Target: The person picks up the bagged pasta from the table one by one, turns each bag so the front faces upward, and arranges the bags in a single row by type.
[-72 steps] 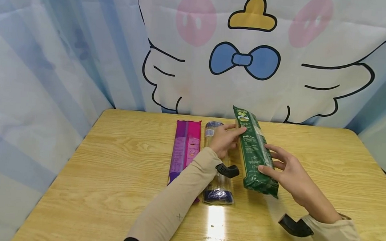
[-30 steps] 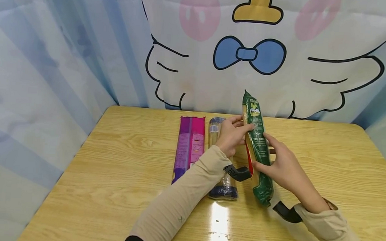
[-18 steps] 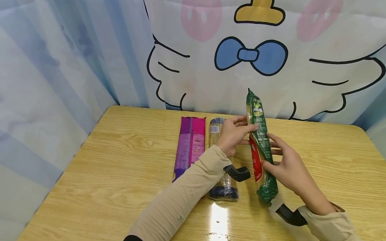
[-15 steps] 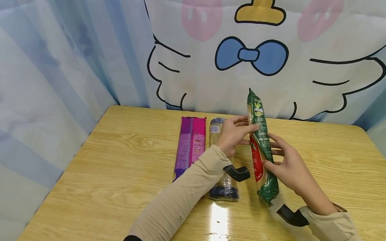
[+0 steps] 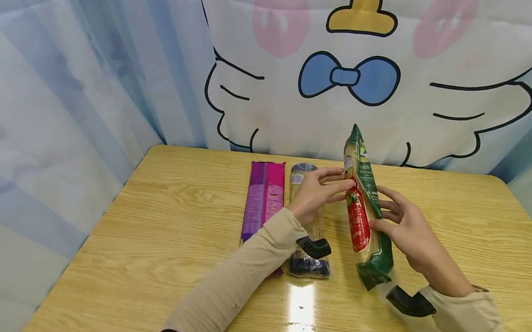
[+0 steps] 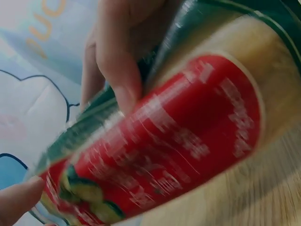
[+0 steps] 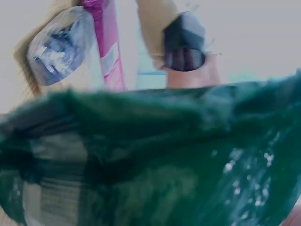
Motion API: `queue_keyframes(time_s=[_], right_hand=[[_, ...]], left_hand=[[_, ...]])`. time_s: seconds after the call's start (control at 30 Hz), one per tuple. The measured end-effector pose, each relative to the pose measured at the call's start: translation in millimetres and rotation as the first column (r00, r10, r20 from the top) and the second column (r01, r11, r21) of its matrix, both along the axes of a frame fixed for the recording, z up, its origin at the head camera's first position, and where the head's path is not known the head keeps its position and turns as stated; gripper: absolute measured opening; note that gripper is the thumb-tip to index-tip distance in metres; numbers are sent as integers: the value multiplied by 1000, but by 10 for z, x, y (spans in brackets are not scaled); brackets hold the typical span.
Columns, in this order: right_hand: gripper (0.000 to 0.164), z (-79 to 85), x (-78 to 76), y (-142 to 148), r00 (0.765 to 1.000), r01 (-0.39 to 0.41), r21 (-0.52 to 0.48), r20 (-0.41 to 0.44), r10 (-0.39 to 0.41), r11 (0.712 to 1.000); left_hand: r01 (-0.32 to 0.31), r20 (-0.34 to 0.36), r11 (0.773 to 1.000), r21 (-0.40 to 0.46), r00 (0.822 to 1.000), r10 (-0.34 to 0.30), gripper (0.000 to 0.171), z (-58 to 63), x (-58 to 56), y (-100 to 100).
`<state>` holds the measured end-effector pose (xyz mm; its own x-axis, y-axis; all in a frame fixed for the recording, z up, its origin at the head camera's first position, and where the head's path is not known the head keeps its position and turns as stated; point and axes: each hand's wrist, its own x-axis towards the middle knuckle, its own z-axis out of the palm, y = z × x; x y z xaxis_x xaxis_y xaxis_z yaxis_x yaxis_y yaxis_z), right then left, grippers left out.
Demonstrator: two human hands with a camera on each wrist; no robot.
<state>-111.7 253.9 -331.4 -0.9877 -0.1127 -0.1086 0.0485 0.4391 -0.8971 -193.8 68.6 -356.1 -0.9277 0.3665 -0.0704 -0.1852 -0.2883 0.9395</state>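
Observation:
A green pack of spaghetti with a red label is held tilted above the table, its lower end toward me. My right hand grips its right side, thumb on the front and fingers going behind. My left hand pinches its upper left edge; some of those fingertips are hidden. In the left wrist view, the red label of the spaghetti pack faces the camera, with the right thumb pressing beside it. The green film of the pack fills the lower right wrist view, blurred.
Left of the held pack, a clear pack with dark blue ends and a purple-pink pack lie side by side on the wooden table. The left forearm crosses over part of the purple one. A cartoon-printed curtain hangs behind.
Both hands have turned the spaghetti pack about its length, from its green printed face to the red-labelled face. It has shifted slightly right, and the left hand's hold has changed a little.

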Motion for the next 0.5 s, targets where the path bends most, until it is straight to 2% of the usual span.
queue_keyframes(time_s=[0.2,0.5], right_hand=[[82,44,-8,55,1000,15,-40,-1,-15,999],[80,39,-10,98,999,-3,-136,51,10,991]], left_hand=[[22,17,1000,7,1000,-22,46,-77,-23,-56],[121,57,992,41,991,-123,43,-123,-58,-47]])
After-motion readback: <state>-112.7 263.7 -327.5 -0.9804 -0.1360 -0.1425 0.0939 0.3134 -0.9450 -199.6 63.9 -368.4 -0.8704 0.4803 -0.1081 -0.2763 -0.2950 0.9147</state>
